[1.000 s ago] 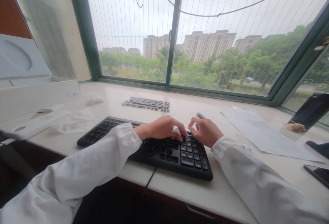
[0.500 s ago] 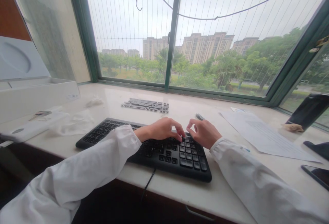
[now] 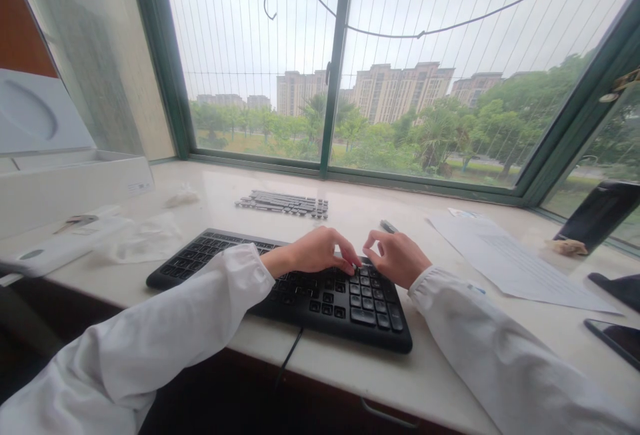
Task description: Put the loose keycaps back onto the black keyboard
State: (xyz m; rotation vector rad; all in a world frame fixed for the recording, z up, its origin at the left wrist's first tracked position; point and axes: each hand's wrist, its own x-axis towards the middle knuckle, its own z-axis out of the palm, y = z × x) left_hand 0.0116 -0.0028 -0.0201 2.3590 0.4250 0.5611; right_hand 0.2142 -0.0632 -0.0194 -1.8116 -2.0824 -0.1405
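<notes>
A black keyboard point(image 3: 330, 328) lies at a slant near the counter's front edge. Keycaps cover its number pad point(image 3: 367, 298), while bare key sockets point(image 3: 327, 298) show over the rest. My left hand point(image 3: 317, 250) reaches over the keyboard, its thumb and index finger pinched at a dark keycap point(image 3: 356, 270) at the number pad's top left. My right hand point(image 3: 397, 256) rests at the keyboard's upper right corner, thumb and index finger curled together close to the left fingertips. What they hold, if anything, is hidden. Loose keycaps point(image 3: 285, 204) lie in rows behind the keyboard.
A pen-like item point(image 3: 389, 226) lies behind my right hand. Printed paper point(image 3: 515, 262), a phone point(image 3: 615, 340) and a dark upright object point(image 3: 597, 215) are on the right. A white box point(image 3: 75, 185), keys point(image 3: 75, 222) and clear plastic point(image 3: 143, 238) are on the left.
The hands and the keyboard stay almost in place. Only a very slight shift of the left fingertips at the number pad shows.
</notes>
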